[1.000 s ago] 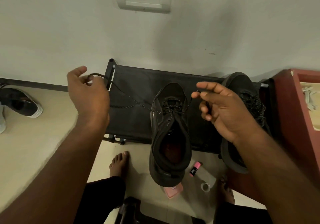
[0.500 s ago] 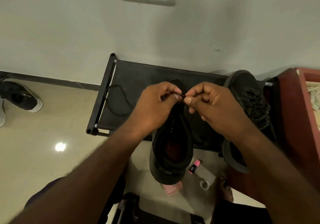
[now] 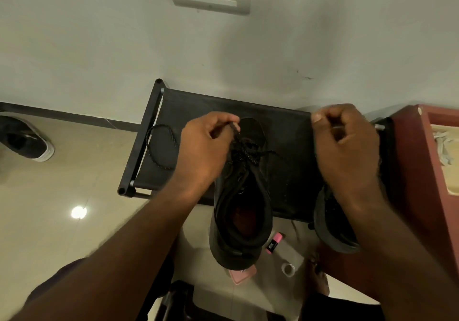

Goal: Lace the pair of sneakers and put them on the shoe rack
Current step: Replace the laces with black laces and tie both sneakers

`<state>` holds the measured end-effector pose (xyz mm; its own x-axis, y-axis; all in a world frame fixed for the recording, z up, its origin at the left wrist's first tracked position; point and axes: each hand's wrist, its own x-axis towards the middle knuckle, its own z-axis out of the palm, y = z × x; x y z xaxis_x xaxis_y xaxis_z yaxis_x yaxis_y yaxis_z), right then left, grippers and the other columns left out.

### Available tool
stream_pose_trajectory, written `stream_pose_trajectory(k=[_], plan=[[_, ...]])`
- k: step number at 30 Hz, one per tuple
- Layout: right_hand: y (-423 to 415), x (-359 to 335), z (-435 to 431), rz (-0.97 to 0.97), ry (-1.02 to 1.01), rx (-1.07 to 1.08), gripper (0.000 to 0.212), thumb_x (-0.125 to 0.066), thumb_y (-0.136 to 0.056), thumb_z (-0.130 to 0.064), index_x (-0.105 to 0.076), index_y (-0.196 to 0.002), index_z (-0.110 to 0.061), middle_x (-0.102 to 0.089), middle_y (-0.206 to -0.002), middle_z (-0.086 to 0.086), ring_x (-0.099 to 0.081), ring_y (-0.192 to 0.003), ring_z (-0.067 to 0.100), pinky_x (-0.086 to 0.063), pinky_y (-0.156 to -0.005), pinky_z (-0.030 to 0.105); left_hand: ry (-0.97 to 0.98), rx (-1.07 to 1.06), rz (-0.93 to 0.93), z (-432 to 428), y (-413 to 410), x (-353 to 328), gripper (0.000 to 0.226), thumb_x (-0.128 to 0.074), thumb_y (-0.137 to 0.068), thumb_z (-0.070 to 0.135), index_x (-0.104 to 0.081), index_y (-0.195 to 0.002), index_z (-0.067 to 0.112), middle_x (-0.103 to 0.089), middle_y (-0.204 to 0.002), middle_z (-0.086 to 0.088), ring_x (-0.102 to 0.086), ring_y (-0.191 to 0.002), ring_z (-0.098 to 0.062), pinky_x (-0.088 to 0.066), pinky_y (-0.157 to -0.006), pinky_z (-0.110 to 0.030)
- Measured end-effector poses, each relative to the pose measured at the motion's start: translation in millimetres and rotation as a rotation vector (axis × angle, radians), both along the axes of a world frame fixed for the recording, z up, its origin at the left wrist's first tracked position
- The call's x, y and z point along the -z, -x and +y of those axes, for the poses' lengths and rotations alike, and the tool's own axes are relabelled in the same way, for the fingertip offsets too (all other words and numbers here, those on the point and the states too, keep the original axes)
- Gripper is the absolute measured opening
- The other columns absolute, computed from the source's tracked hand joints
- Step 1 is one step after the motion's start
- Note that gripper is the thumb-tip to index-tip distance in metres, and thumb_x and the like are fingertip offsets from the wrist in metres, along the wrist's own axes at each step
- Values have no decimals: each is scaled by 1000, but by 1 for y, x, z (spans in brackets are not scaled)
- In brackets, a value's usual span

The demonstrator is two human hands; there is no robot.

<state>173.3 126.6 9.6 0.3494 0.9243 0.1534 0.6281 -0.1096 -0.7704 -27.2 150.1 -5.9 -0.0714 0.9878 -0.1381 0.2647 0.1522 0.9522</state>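
Left grip point(image 3: 206, 147) pinches the lace point(image 3: 244, 152) over the sneaker point(image 3: 242, 209); right grip point(image 3: 345, 147) curled, contents unclear; shoe rack point(image 3: 198, 107) against white wall point(image 3: 99, 47), on beige floor point(image 3: 62, 184).

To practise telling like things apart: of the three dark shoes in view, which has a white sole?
The shoe on the floor at far left, off the shoe rack. The middle sneaker and the right sneaker, both on it, show no white.
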Motion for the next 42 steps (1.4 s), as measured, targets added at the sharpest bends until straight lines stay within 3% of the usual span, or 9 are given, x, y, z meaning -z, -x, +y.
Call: stream_pose_trajectory(k=[3, 6, 13, 18, 23, 31, 37, 40, 42], plan=[[29, 0, -6, 187, 171, -359, 32, -66, -93, -36, -59, -123, -29, -70, -103, -14, -63, -100, -5, -49, -86, 13, -233, 199, 216, -8, -6, -1, 22, -66, -93, 9, -74, -111, 16, -71, -100, 11, -66, -89, 2, -50, -79, -9], [40, 7, -7, 187, 253, -505, 1, -66, -94, -26, -67, -94, -25, -70, -73, -5, -65, -66, 2, -52, -65, 18, -264, 136, 289, -9, -6, 0, 21, -66, -92, 11, -74, -110, 16, -71, -96, 9, -66, -87, 1, -51, -79, -10], [-3, 7, 1, 419, 235, -300, 26, -52, -103, -31, -67, -84, -22, -54, -53, -5, -58, -57, 13, -51, -71, 34, 469, -358, -321, 6, 10, 3, 4, -65, -93, 12, -68, -93, 14, -66, -75, 0, -57, -51, -3, -44, -44, -16], [10, 6, 1, 659, 253, -161, 29, -55, -100, -38, -66, -81, -18, -44, -53, -3, -36, -44, 9, -33, -42, 22, 705, -264, -419, 1, 1, 1, 26, -57, -95, 33, -59, -74, 19, -48, -59, 6, -34, -38, -4, -25, -35, -18], [34, 6, -5, 525, 367, -473, 32, -58, -99, -29, -70, -87, -2, -49, -55, 0, -38, -44, 3, -33, -44, 14, 555, 161, -377, -9, -10, -12, 42, -51, -97, 51, -72, -91, 15, -64, -75, 2, -49, -57, -8, -35, -50, -22], [16, 9, 0, 439, 511, -449, 21, -51, -104, -18, -71, -100, -21, -61, -68, -4, -50, -56, 7, -42, -50, 20, 416, -390, -488, 14, 27, -5, 35, -45, -104, 37, -66, -104, 8, -71, -75, 0, -59, -53, -3, -46, -48, -16], [35, 10, -1, 593, 403, -386, 8, -57, -100, -11, -65, -102, -11, -75, -85, 8, -61, -60, 18, -48, -50, 24, 588, 10, -606, 1, 7, -10, 28, -65, -92, 32, -65, -102, 6, -66, -87, -6, -63, -69, -13, -54, -60, -21], [38, 12, -2, 590, 338, -310, 14, -67, -94, -24, -65, -93, -9, -74, -77, 7, -61, -58, 19, -45, -50, 25, 577, -24, -734, -2, 1, -10, 30, -70, -89, 17, -57, -112, 2, -66, -91, -10, -66, -74, -16, -56, -63, -20], [39, 12, -1, 644, 299, -264, 12, -68, -92, -22, -68, -91, -10, -74, -75, 6, -61, -59, 15, -46, -52, 23, 528, -112, -577, -2, 3, -5, 44, -73, -88, 15, -45, -121, 8, -67, -98, -13, -68, -75, -18, -56, -62, -22]])
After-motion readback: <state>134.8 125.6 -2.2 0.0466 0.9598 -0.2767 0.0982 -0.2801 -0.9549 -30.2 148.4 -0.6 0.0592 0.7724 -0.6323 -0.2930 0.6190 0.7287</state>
